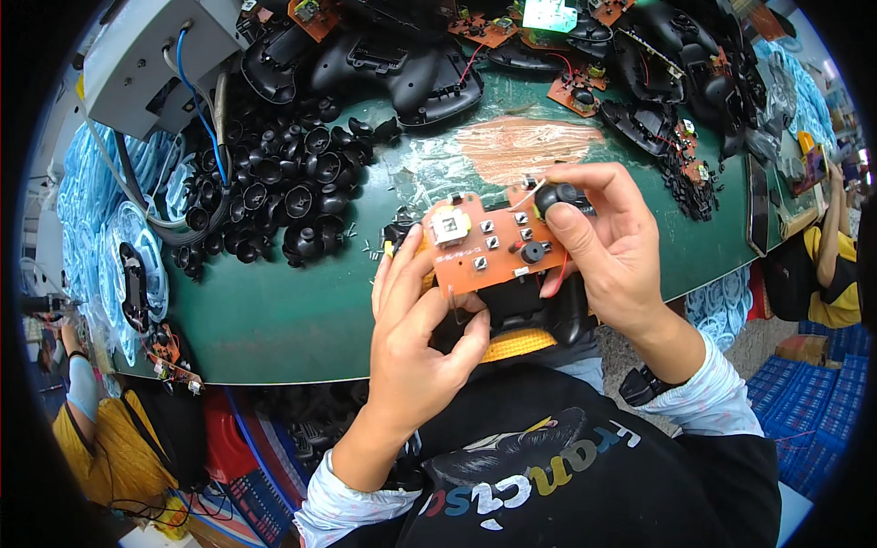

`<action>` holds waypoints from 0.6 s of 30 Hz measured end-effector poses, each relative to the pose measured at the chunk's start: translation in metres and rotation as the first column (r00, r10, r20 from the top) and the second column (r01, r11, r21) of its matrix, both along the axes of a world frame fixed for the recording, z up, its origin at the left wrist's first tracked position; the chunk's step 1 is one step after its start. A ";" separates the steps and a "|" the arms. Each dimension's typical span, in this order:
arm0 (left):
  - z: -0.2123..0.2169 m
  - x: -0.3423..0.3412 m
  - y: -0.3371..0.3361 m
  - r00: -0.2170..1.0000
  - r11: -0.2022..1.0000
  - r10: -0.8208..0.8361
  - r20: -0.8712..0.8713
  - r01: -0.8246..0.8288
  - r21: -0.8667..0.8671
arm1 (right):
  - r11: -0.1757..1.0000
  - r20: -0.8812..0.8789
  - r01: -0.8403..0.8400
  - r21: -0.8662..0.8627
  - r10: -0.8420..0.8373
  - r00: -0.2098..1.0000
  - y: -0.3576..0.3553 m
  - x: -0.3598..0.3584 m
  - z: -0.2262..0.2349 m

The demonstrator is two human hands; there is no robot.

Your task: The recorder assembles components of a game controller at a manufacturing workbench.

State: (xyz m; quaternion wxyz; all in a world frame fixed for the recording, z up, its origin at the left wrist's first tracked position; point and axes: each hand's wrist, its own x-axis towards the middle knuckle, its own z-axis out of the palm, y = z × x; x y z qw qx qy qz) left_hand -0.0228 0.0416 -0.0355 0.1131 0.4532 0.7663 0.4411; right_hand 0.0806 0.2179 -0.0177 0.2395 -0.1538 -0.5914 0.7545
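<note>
An orange circuit board (466, 266) with several small push buttons is held up over the front edge of the green table. My left hand (411, 315) grips the board's left side, thumb below and fingers behind it. At the board's upper right, my right hand (617, 237) pinches a black thumbstick cap (555, 195) between thumb and forefinger. A white square joystick base (450, 225) shows bare at the upper left of the board. A red wire runs by my right fingers. Below the board lies a black controller shell (557, 310), partly hidden by my hands.
A heap of black thumbstick caps (301, 183) covers the table's left. Controller shells (402, 73) and wired boards (577, 94) line the far side. A grey metal box (151, 64) with cables stands at far left. Other people (827, 265) work at both sides.
</note>
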 end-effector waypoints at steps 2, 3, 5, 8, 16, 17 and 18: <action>-0.003 0.004 0.003 1.000 1.000 0.015 -0.013 -0.015 0.000 | 0.996 -0.039 0.040 0.081 -0.036 0.999 0.000 -0.008 -0.004; -0.004 0.006 0.003 0.999 1.000 0.030 -0.046 -0.030 0.009 | 0.990 -0.051 0.051 0.135 -0.045 0.998 0.003 -0.010 -0.003; -0.006 0.011 0.006 0.993 0.997 0.070 -0.090 -0.067 0.035 | 0.961 -0.124 0.125 0.246 -0.096 0.988 0.004 -0.018 -0.005; -0.005 0.015 0.006 0.990 0.991 0.122 -0.076 -0.117 0.064 | 0.964 -0.077 -0.031 0.266 0.053 0.996 0.005 -0.015 -0.005; -0.011 0.020 0.005 0.964 0.974 0.218 -0.152 -0.206 0.092 | 0.889 -0.017 0.074 0.452 -0.074 0.997 0.017 0.020 -0.018; -0.010 0.019 0.004 0.975 0.978 0.195 -0.103 -0.186 0.089 | 0.848 -0.066 0.102 0.519 -0.079 0.995 0.017 0.021 -0.024; -0.009 0.017 0.002 0.984 0.983 0.169 -0.055 -0.164 0.087 | 0.851 -0.065 0.098 0.516 -0.075 0.995 0.014 0.022 -0.025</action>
